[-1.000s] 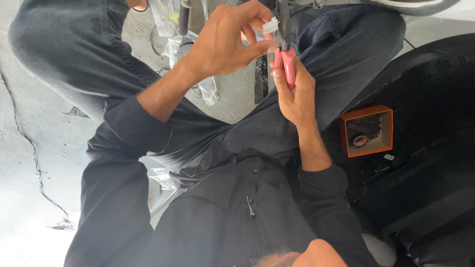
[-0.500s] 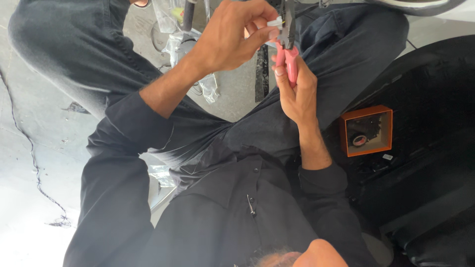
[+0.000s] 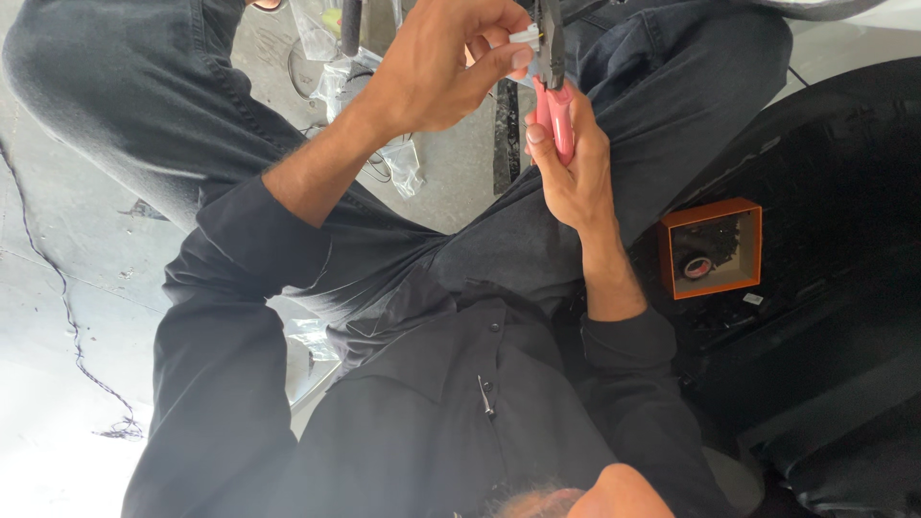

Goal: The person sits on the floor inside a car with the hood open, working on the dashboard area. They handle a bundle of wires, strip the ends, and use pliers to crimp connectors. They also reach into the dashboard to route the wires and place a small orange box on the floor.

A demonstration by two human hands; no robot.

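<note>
Head view, right hand (image 3: 576, 177) gripping pink-handled pliers (image 3: 554, 91) upright, nose up

I see pliers (image 3: 554, 86) with smooth pink plastic grips and dark matt metal jaws at the top centre of the frame. The small white connector (image 3: 526, 36) beside them looks like plastic. Upper left, the bags (image 3: 369, 91) are clear, glossy film. The floor (image 3: 58, 288) at left is rough, cracked concrete. At right, an orange box (image 3: 712, 213) looks like matt card.
</note>
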